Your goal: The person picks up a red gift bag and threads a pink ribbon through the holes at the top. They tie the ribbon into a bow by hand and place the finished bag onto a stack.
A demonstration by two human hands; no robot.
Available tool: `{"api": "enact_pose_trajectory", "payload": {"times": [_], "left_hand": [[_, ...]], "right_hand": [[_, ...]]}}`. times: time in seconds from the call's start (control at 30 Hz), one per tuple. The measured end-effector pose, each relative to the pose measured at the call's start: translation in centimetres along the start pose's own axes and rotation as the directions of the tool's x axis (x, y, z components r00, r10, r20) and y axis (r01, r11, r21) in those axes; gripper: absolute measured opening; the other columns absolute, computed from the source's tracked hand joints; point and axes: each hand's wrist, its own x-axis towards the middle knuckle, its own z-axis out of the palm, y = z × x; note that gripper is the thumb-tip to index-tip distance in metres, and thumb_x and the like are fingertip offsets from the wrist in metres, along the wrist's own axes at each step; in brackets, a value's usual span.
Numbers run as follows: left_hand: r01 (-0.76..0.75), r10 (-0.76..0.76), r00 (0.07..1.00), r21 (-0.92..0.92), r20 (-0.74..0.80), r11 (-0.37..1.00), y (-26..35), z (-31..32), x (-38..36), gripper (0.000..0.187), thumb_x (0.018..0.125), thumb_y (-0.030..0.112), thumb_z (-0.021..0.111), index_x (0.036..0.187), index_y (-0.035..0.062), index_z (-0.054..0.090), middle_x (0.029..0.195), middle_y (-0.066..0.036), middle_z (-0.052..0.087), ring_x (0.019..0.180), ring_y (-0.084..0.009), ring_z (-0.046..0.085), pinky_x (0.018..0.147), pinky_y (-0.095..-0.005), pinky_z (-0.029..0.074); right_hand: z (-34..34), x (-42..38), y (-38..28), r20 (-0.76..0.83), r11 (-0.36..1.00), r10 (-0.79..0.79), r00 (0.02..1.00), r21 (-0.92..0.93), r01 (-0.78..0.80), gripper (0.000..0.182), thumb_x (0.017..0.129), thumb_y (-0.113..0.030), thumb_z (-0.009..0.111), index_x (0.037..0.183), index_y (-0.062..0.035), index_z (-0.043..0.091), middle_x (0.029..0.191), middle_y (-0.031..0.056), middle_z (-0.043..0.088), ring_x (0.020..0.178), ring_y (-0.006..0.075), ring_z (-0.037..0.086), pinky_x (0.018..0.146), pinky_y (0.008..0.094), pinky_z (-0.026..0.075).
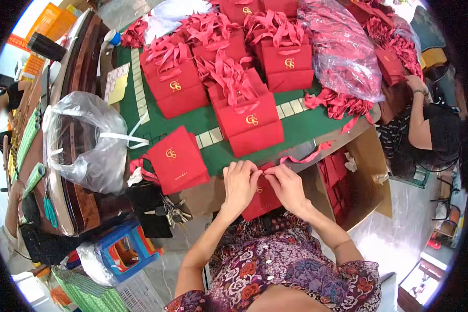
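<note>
My left hand is closed in a pinch on the top edge of a red paper gift bag near my lap. Across from it, my right hand pinches pinkish-red ribbon at the same edge, the fingertips of both hands almost meeting. Exactly how the ribbon sits between the fingers is too small to make out. A loose length of ribbon trails from beside my right hand over the table edge. To the left lie flat red bags with a gold logo.
Finished-looking red bags with ribbon handles stand in rows on the green table. Right are a cardboard box of red bags and a plastic-wrapped bundle. Keys hang left. Another person's arm reaches in.
</note>
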Motion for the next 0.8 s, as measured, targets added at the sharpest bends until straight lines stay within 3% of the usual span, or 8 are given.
{"api": "enact_pose_trajectory", "payload": {"times": [0.1, 0.13, 0.27, 0.4, 0.47, 0.6, 0.7, 0.8], "left_hand": [[0.028, -0.027, 0.999, -0.033, 0.034, 0.999, 0.0, 0.0, -0.2, 0.01, 0.088, 0.013, 0.069, 0.088, 0.0078, 0.061, 0.081, -0.009, 0.064, 0.079, -0.0306, 0.058, 0.074, -0.0412, 0.039], [0.074, -0.068, 0.995, -0.096, 0.067, 0.993, -0.2, 0.2, -0.4, 0.01, 0.09, 0.013, 0.068, 0.089, 0.006, 0.06, 0.083, -0.01, 0.066, 0.08, -0.0315, 0.061, 0.074, -0.042, 0.042], [0.242, -0.188, 0.961, -0.292, 0.201, 0.925, -0.8, 0.5, -0.3, 0.01, 0.094, 0.01, 0.063, 0.094, 0.0007, 0.061, 0.089, -0.015, 0.07, 0.086, -0.0349, 0.069, 0.074, -0.0422, 0.051], [0.191, -0.139, 0.978, -0.385, 0.159, 0.903, -0.9, 0.2, 0.0, 0.009, 0.093, 0.011, 0.062, 0.096, 0.0026, 0.064, 0.086, -0.016, 0.071, 0.082, -0.0359, 0.069, 0.071, -0.0449, 0.051], [0.281, -0.204, 0.953, -0.404, 0.225, 0.87, -0.9, 0.1, 0.1, 0.012, 0.093, 0.011, 0.062, 0.1, 0.0036, 0.067, 0.086, -0.017, 0.071, 0.083, -0.0366, 0.07, 0.071, -0.0432, 0.054], [0.266, -0.199, 0.959, -0.408, 0.2, 0.873, -0.8, 0.4, 0.1, 0.012, 0.093, 0.011, 0.062, 0.099, 0.0036, 0.069, 0.084, -0.017, 0.071, 0.08, -0.0366, 0.069, 0.071, -0.044, 0.054], [0.249, -0.189, 0.962, -0.35, 0.198, 0.903, -0.2, 0.1, 0.1, 0.012, 0.092, 0.011, 0.062, 0.099, 0.004, 0.069, 0.083, -0.018, 0.07, 0.078, -0.0371, 0.068, 0.07, -0.0456, 0.053], [0.224, -0.177, 0.954, -0.182, 0.243, 0.957, 0.9, -0.7, 0.2, 0.014, 0.092, 0.011, 0.062, 0.102, 0.0051, 0.07, 0.088, -0.016, 0.071, 0.086, -0.033, 0.068, 0.08, -0.0429, 0.051]], "right_hand": [[0.5, -0.3, -0.4, -0.027, 0.991, 0.13, 0.991, 0.014, -0.13, 0.013, 0.087, -0.003, 0.07, 0.099, -0.0008, 0.066, 0.09, 0.0148, 0.065, 0.076, 0.033, 0.066, 0.066, 0.0387, 0.053], [0.3, -0.3, -0.3, 0.024, 0.977, 0.21, 0.977, 0.036, -0.21, 0.012, 0.087, -0.003, 0.068, 0.098, 0.0005, 0.066, 0.09, 0.0155, 0.066, 0.074, 0.0295, 0.068, 0.065, 0.0371, 0.054], [-0.3, 0.1, -0.6, 0.063, 0.951, 0.286, 0.956, 0.106, -0.291, 0.011, 0.085, -0.006, 0.071, 0.092, 0.0016, 0.067, 0.087, 0.0146, 0.068, 0.072, 0.0241, 0.069, 0.065, 0.0343, 0.055], [-0.3, 0.3, 0.1, 0.109, 0.951, 0.294, 0.95, 0.066, -0.302, 0.012, 0.084, -0.007, 0.071, 0.09, 0.0014, 0.066, 0.087, 0.0142, 0.068, 0.07, 0.0245, 0.068, 0.065, 0.0341, 0.055], [-0.5, 0.5, 0.3, 0.156, 0.963, 0.263, 0.952, 0.025, -0.27, 0.011, 0.082, -0.006, 0.071, 0.088, 0.0014, 0.065, 0.084, 0.0136, 0.066, 0.071, 0.0246, 0.069, 0.065, 0.0344, 0.055], [-0.5, 0.7, 0.8, 0.173, 0.982, 0.188, 0.967, 0.003, -0.191, 0.011, 0.08, -0.005, 0.071, 0.086, 0.0013, 0.063, 0.08, 0.0145, 0.064, 0.069, 0.028, 0.067, 0.063, 0.0366, 0.054], [-0.7, 1.0, 0.7, 0.19, 0.991, 0.102, 0.976, -0.105, -0.083, 0.011, 0.078, -0.005, 0.071, 0.083, 0.001, 0.062, 0.079, 0.0158, 0.063, 0.068, 0.0317, 0.066, 0.061, 0.0398, 0.053], [-0.9, 1.6, 0.8, 0.233, 0.991, 0.027, 0.972, -0.134, 0.004, 0.011, 0.077, -0.004, 0.07, 0.082, 0.0009, 0.062, 0.077, 0.0165, 0.062, 0.067, 0.0351, 0.065, 0.061, 0.042, 0.053]]}}
